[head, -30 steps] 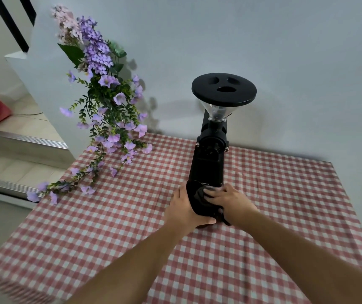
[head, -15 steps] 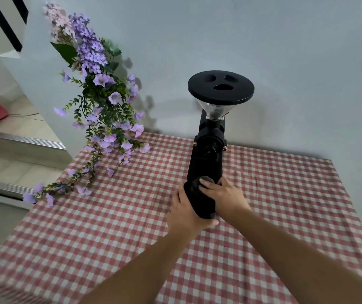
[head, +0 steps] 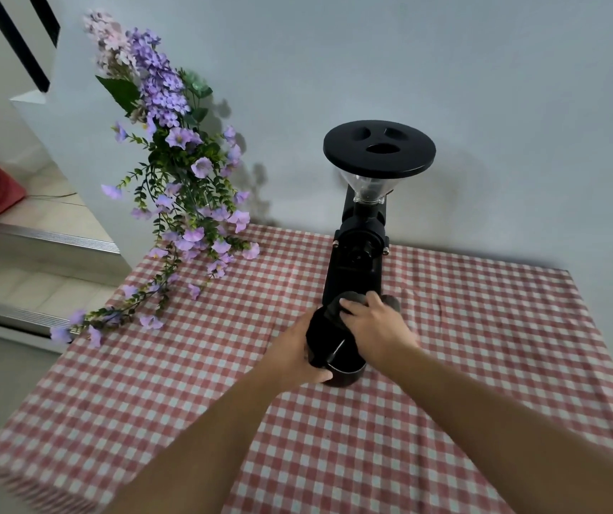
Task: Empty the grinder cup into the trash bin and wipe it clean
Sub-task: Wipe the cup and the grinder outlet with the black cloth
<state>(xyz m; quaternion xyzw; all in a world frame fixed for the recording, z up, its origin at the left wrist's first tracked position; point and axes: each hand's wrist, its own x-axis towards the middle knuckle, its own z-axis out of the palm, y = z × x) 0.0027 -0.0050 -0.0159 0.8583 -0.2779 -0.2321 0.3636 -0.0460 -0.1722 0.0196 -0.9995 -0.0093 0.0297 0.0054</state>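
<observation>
On the checked tablecloth (head: 445,365), left hand (head: 292,359) grips the grinder cup (head: 329,346); right hand (head: 375,328) grips a cloth (head: 338,306)

Just one wide-angle head cam here, looking forward and down over the checkered table (head: 445,421), pretty close in. Wall fills the top of frame, both forearms come in from the bottom edge.

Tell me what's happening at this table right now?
A person is working at a black coffee grinder on a red checked tablecloth. The left hand grips the side of the black grinder cup at the machine's base, while the right hand presses a dark cloth on top of it. No trash bin is in view.
</observation>
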